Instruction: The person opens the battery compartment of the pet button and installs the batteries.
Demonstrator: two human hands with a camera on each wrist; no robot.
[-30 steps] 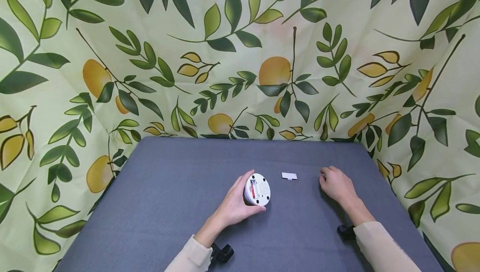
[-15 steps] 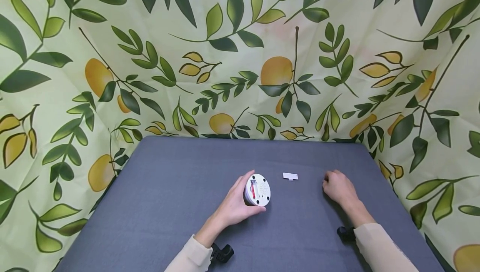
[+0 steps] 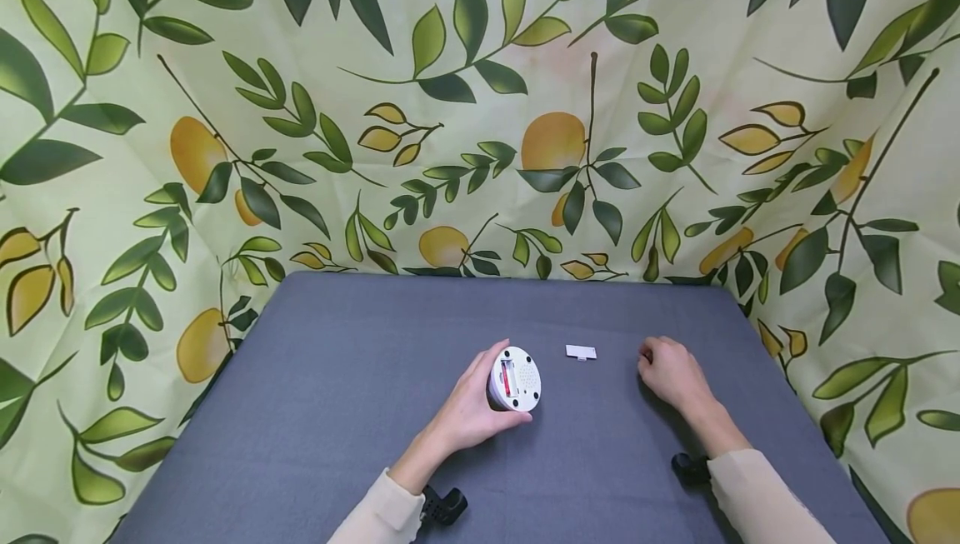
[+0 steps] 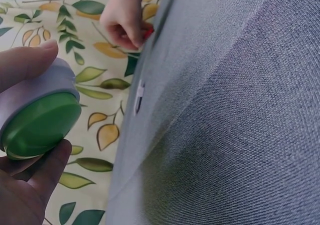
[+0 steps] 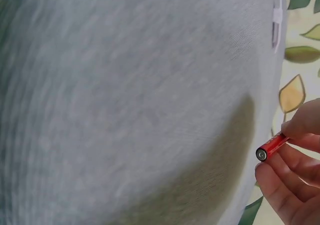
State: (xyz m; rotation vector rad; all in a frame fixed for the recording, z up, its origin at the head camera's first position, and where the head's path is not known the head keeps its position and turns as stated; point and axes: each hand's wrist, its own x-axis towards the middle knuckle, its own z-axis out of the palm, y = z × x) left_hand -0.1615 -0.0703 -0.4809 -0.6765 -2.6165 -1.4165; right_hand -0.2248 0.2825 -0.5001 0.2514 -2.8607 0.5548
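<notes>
My left hand (image 3: 474, 406) grips a round white device (image 3: 528, 379) by its sides, base turned toward the head camera. Its battery compartment is uncovered, and a red battery (image 3: 506, 379) lies inside beside a vacant slot. The left wrist view shows the device's green domed face (image 4: 42, 125). Over the right part of the table, my right hand (image 3: 675, 371) pinches another red battery (image 5: 272, 146) between thumb and fingers, one end pointing out. That battery is hidden by the hand in the head view. Between the hands lies a small white battery cover (image 3: 581, 352).
A grey-blue cloth covers the table (image 3: 360, 361). A curtain (image 3: 480, 127) printed with leaves and fruit hangs behind it and along both sides. Black wrist cameras (image 3: 446, 507) are strapped under both forearms.
My right hand drifts slightly right, then back left, staying over the table's right part. The left hand and the white device hold almost still.
</notes>
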